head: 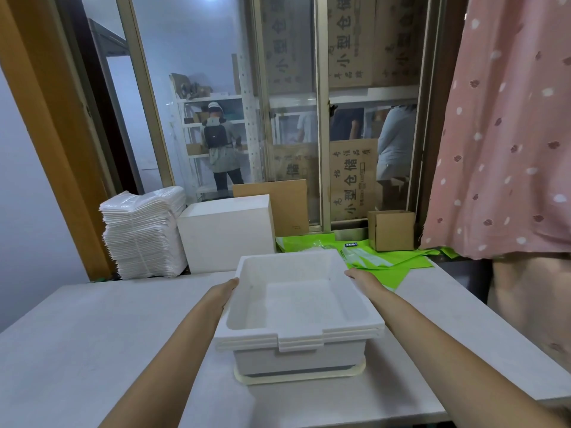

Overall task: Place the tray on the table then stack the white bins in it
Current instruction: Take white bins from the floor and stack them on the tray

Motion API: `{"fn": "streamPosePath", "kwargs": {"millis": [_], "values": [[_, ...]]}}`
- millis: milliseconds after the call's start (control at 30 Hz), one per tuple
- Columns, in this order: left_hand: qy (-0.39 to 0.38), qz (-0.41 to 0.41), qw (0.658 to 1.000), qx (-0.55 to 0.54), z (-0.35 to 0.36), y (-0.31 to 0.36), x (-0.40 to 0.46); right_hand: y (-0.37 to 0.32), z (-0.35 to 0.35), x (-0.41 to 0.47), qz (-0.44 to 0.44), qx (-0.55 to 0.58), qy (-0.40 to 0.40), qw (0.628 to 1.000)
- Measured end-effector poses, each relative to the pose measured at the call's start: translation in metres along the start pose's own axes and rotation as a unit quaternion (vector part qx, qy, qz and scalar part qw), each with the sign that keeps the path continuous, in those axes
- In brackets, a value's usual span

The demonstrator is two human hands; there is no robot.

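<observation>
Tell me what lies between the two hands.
In the head view, the nested white bins, standing in the tray, lie between the left hand and right hand.

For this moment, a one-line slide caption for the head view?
Both hands, left hand and right hand, on nested white bins in the cream tray on the table.

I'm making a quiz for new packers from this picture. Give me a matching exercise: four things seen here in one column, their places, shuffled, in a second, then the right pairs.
Things:
1. white bins
2. tray
3. small cardboard box
4. pile of white bags

Places:
A. far left, beyond the table
B. on the table, under the bins
C. between both hands, nested
D. by the window, on green sheets

Pairs: 1-C, 2-B, 3-D, 4-A
</observation>
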State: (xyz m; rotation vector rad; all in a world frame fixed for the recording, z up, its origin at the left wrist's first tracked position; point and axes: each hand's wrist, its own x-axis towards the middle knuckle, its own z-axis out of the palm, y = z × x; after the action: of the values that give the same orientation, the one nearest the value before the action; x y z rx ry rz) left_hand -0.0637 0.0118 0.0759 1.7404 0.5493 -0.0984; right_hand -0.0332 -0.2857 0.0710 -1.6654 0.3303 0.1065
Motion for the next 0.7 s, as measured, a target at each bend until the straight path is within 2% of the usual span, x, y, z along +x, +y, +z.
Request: {"fn": "streamPosePath", "kwargs": {"millis": [133,267,333,533,700], "values": [[0.027,0.035,0.995,0.094,0.002,0.005,-0.004,0.0,-0.001,0.004,-0.037,-0.024,0.0,0.999],[0.04,0.155,0.976,0.148,0.004,0.007,0.0,-0.002,-0.003,0.005,-0.076,-0.141,-0.001,0.987],[0.028,0.188,0.964,0.185,0.003,0.007,-0.002,-0.005,-0.003,0.004,-0.1,-0.204,-0.016,0.974],[0.035,0.187,0.953,0.235,0.004,0.007,0.003,-0.005,-0.003,0.007,-0.156,-0.298,0.012,0.942],[0.013,0.169,0.946,0.276,0.006,0.014,0.006,-0.01,-0.002,0.007,-0.151,-0.377,0.011,0.914]]}}
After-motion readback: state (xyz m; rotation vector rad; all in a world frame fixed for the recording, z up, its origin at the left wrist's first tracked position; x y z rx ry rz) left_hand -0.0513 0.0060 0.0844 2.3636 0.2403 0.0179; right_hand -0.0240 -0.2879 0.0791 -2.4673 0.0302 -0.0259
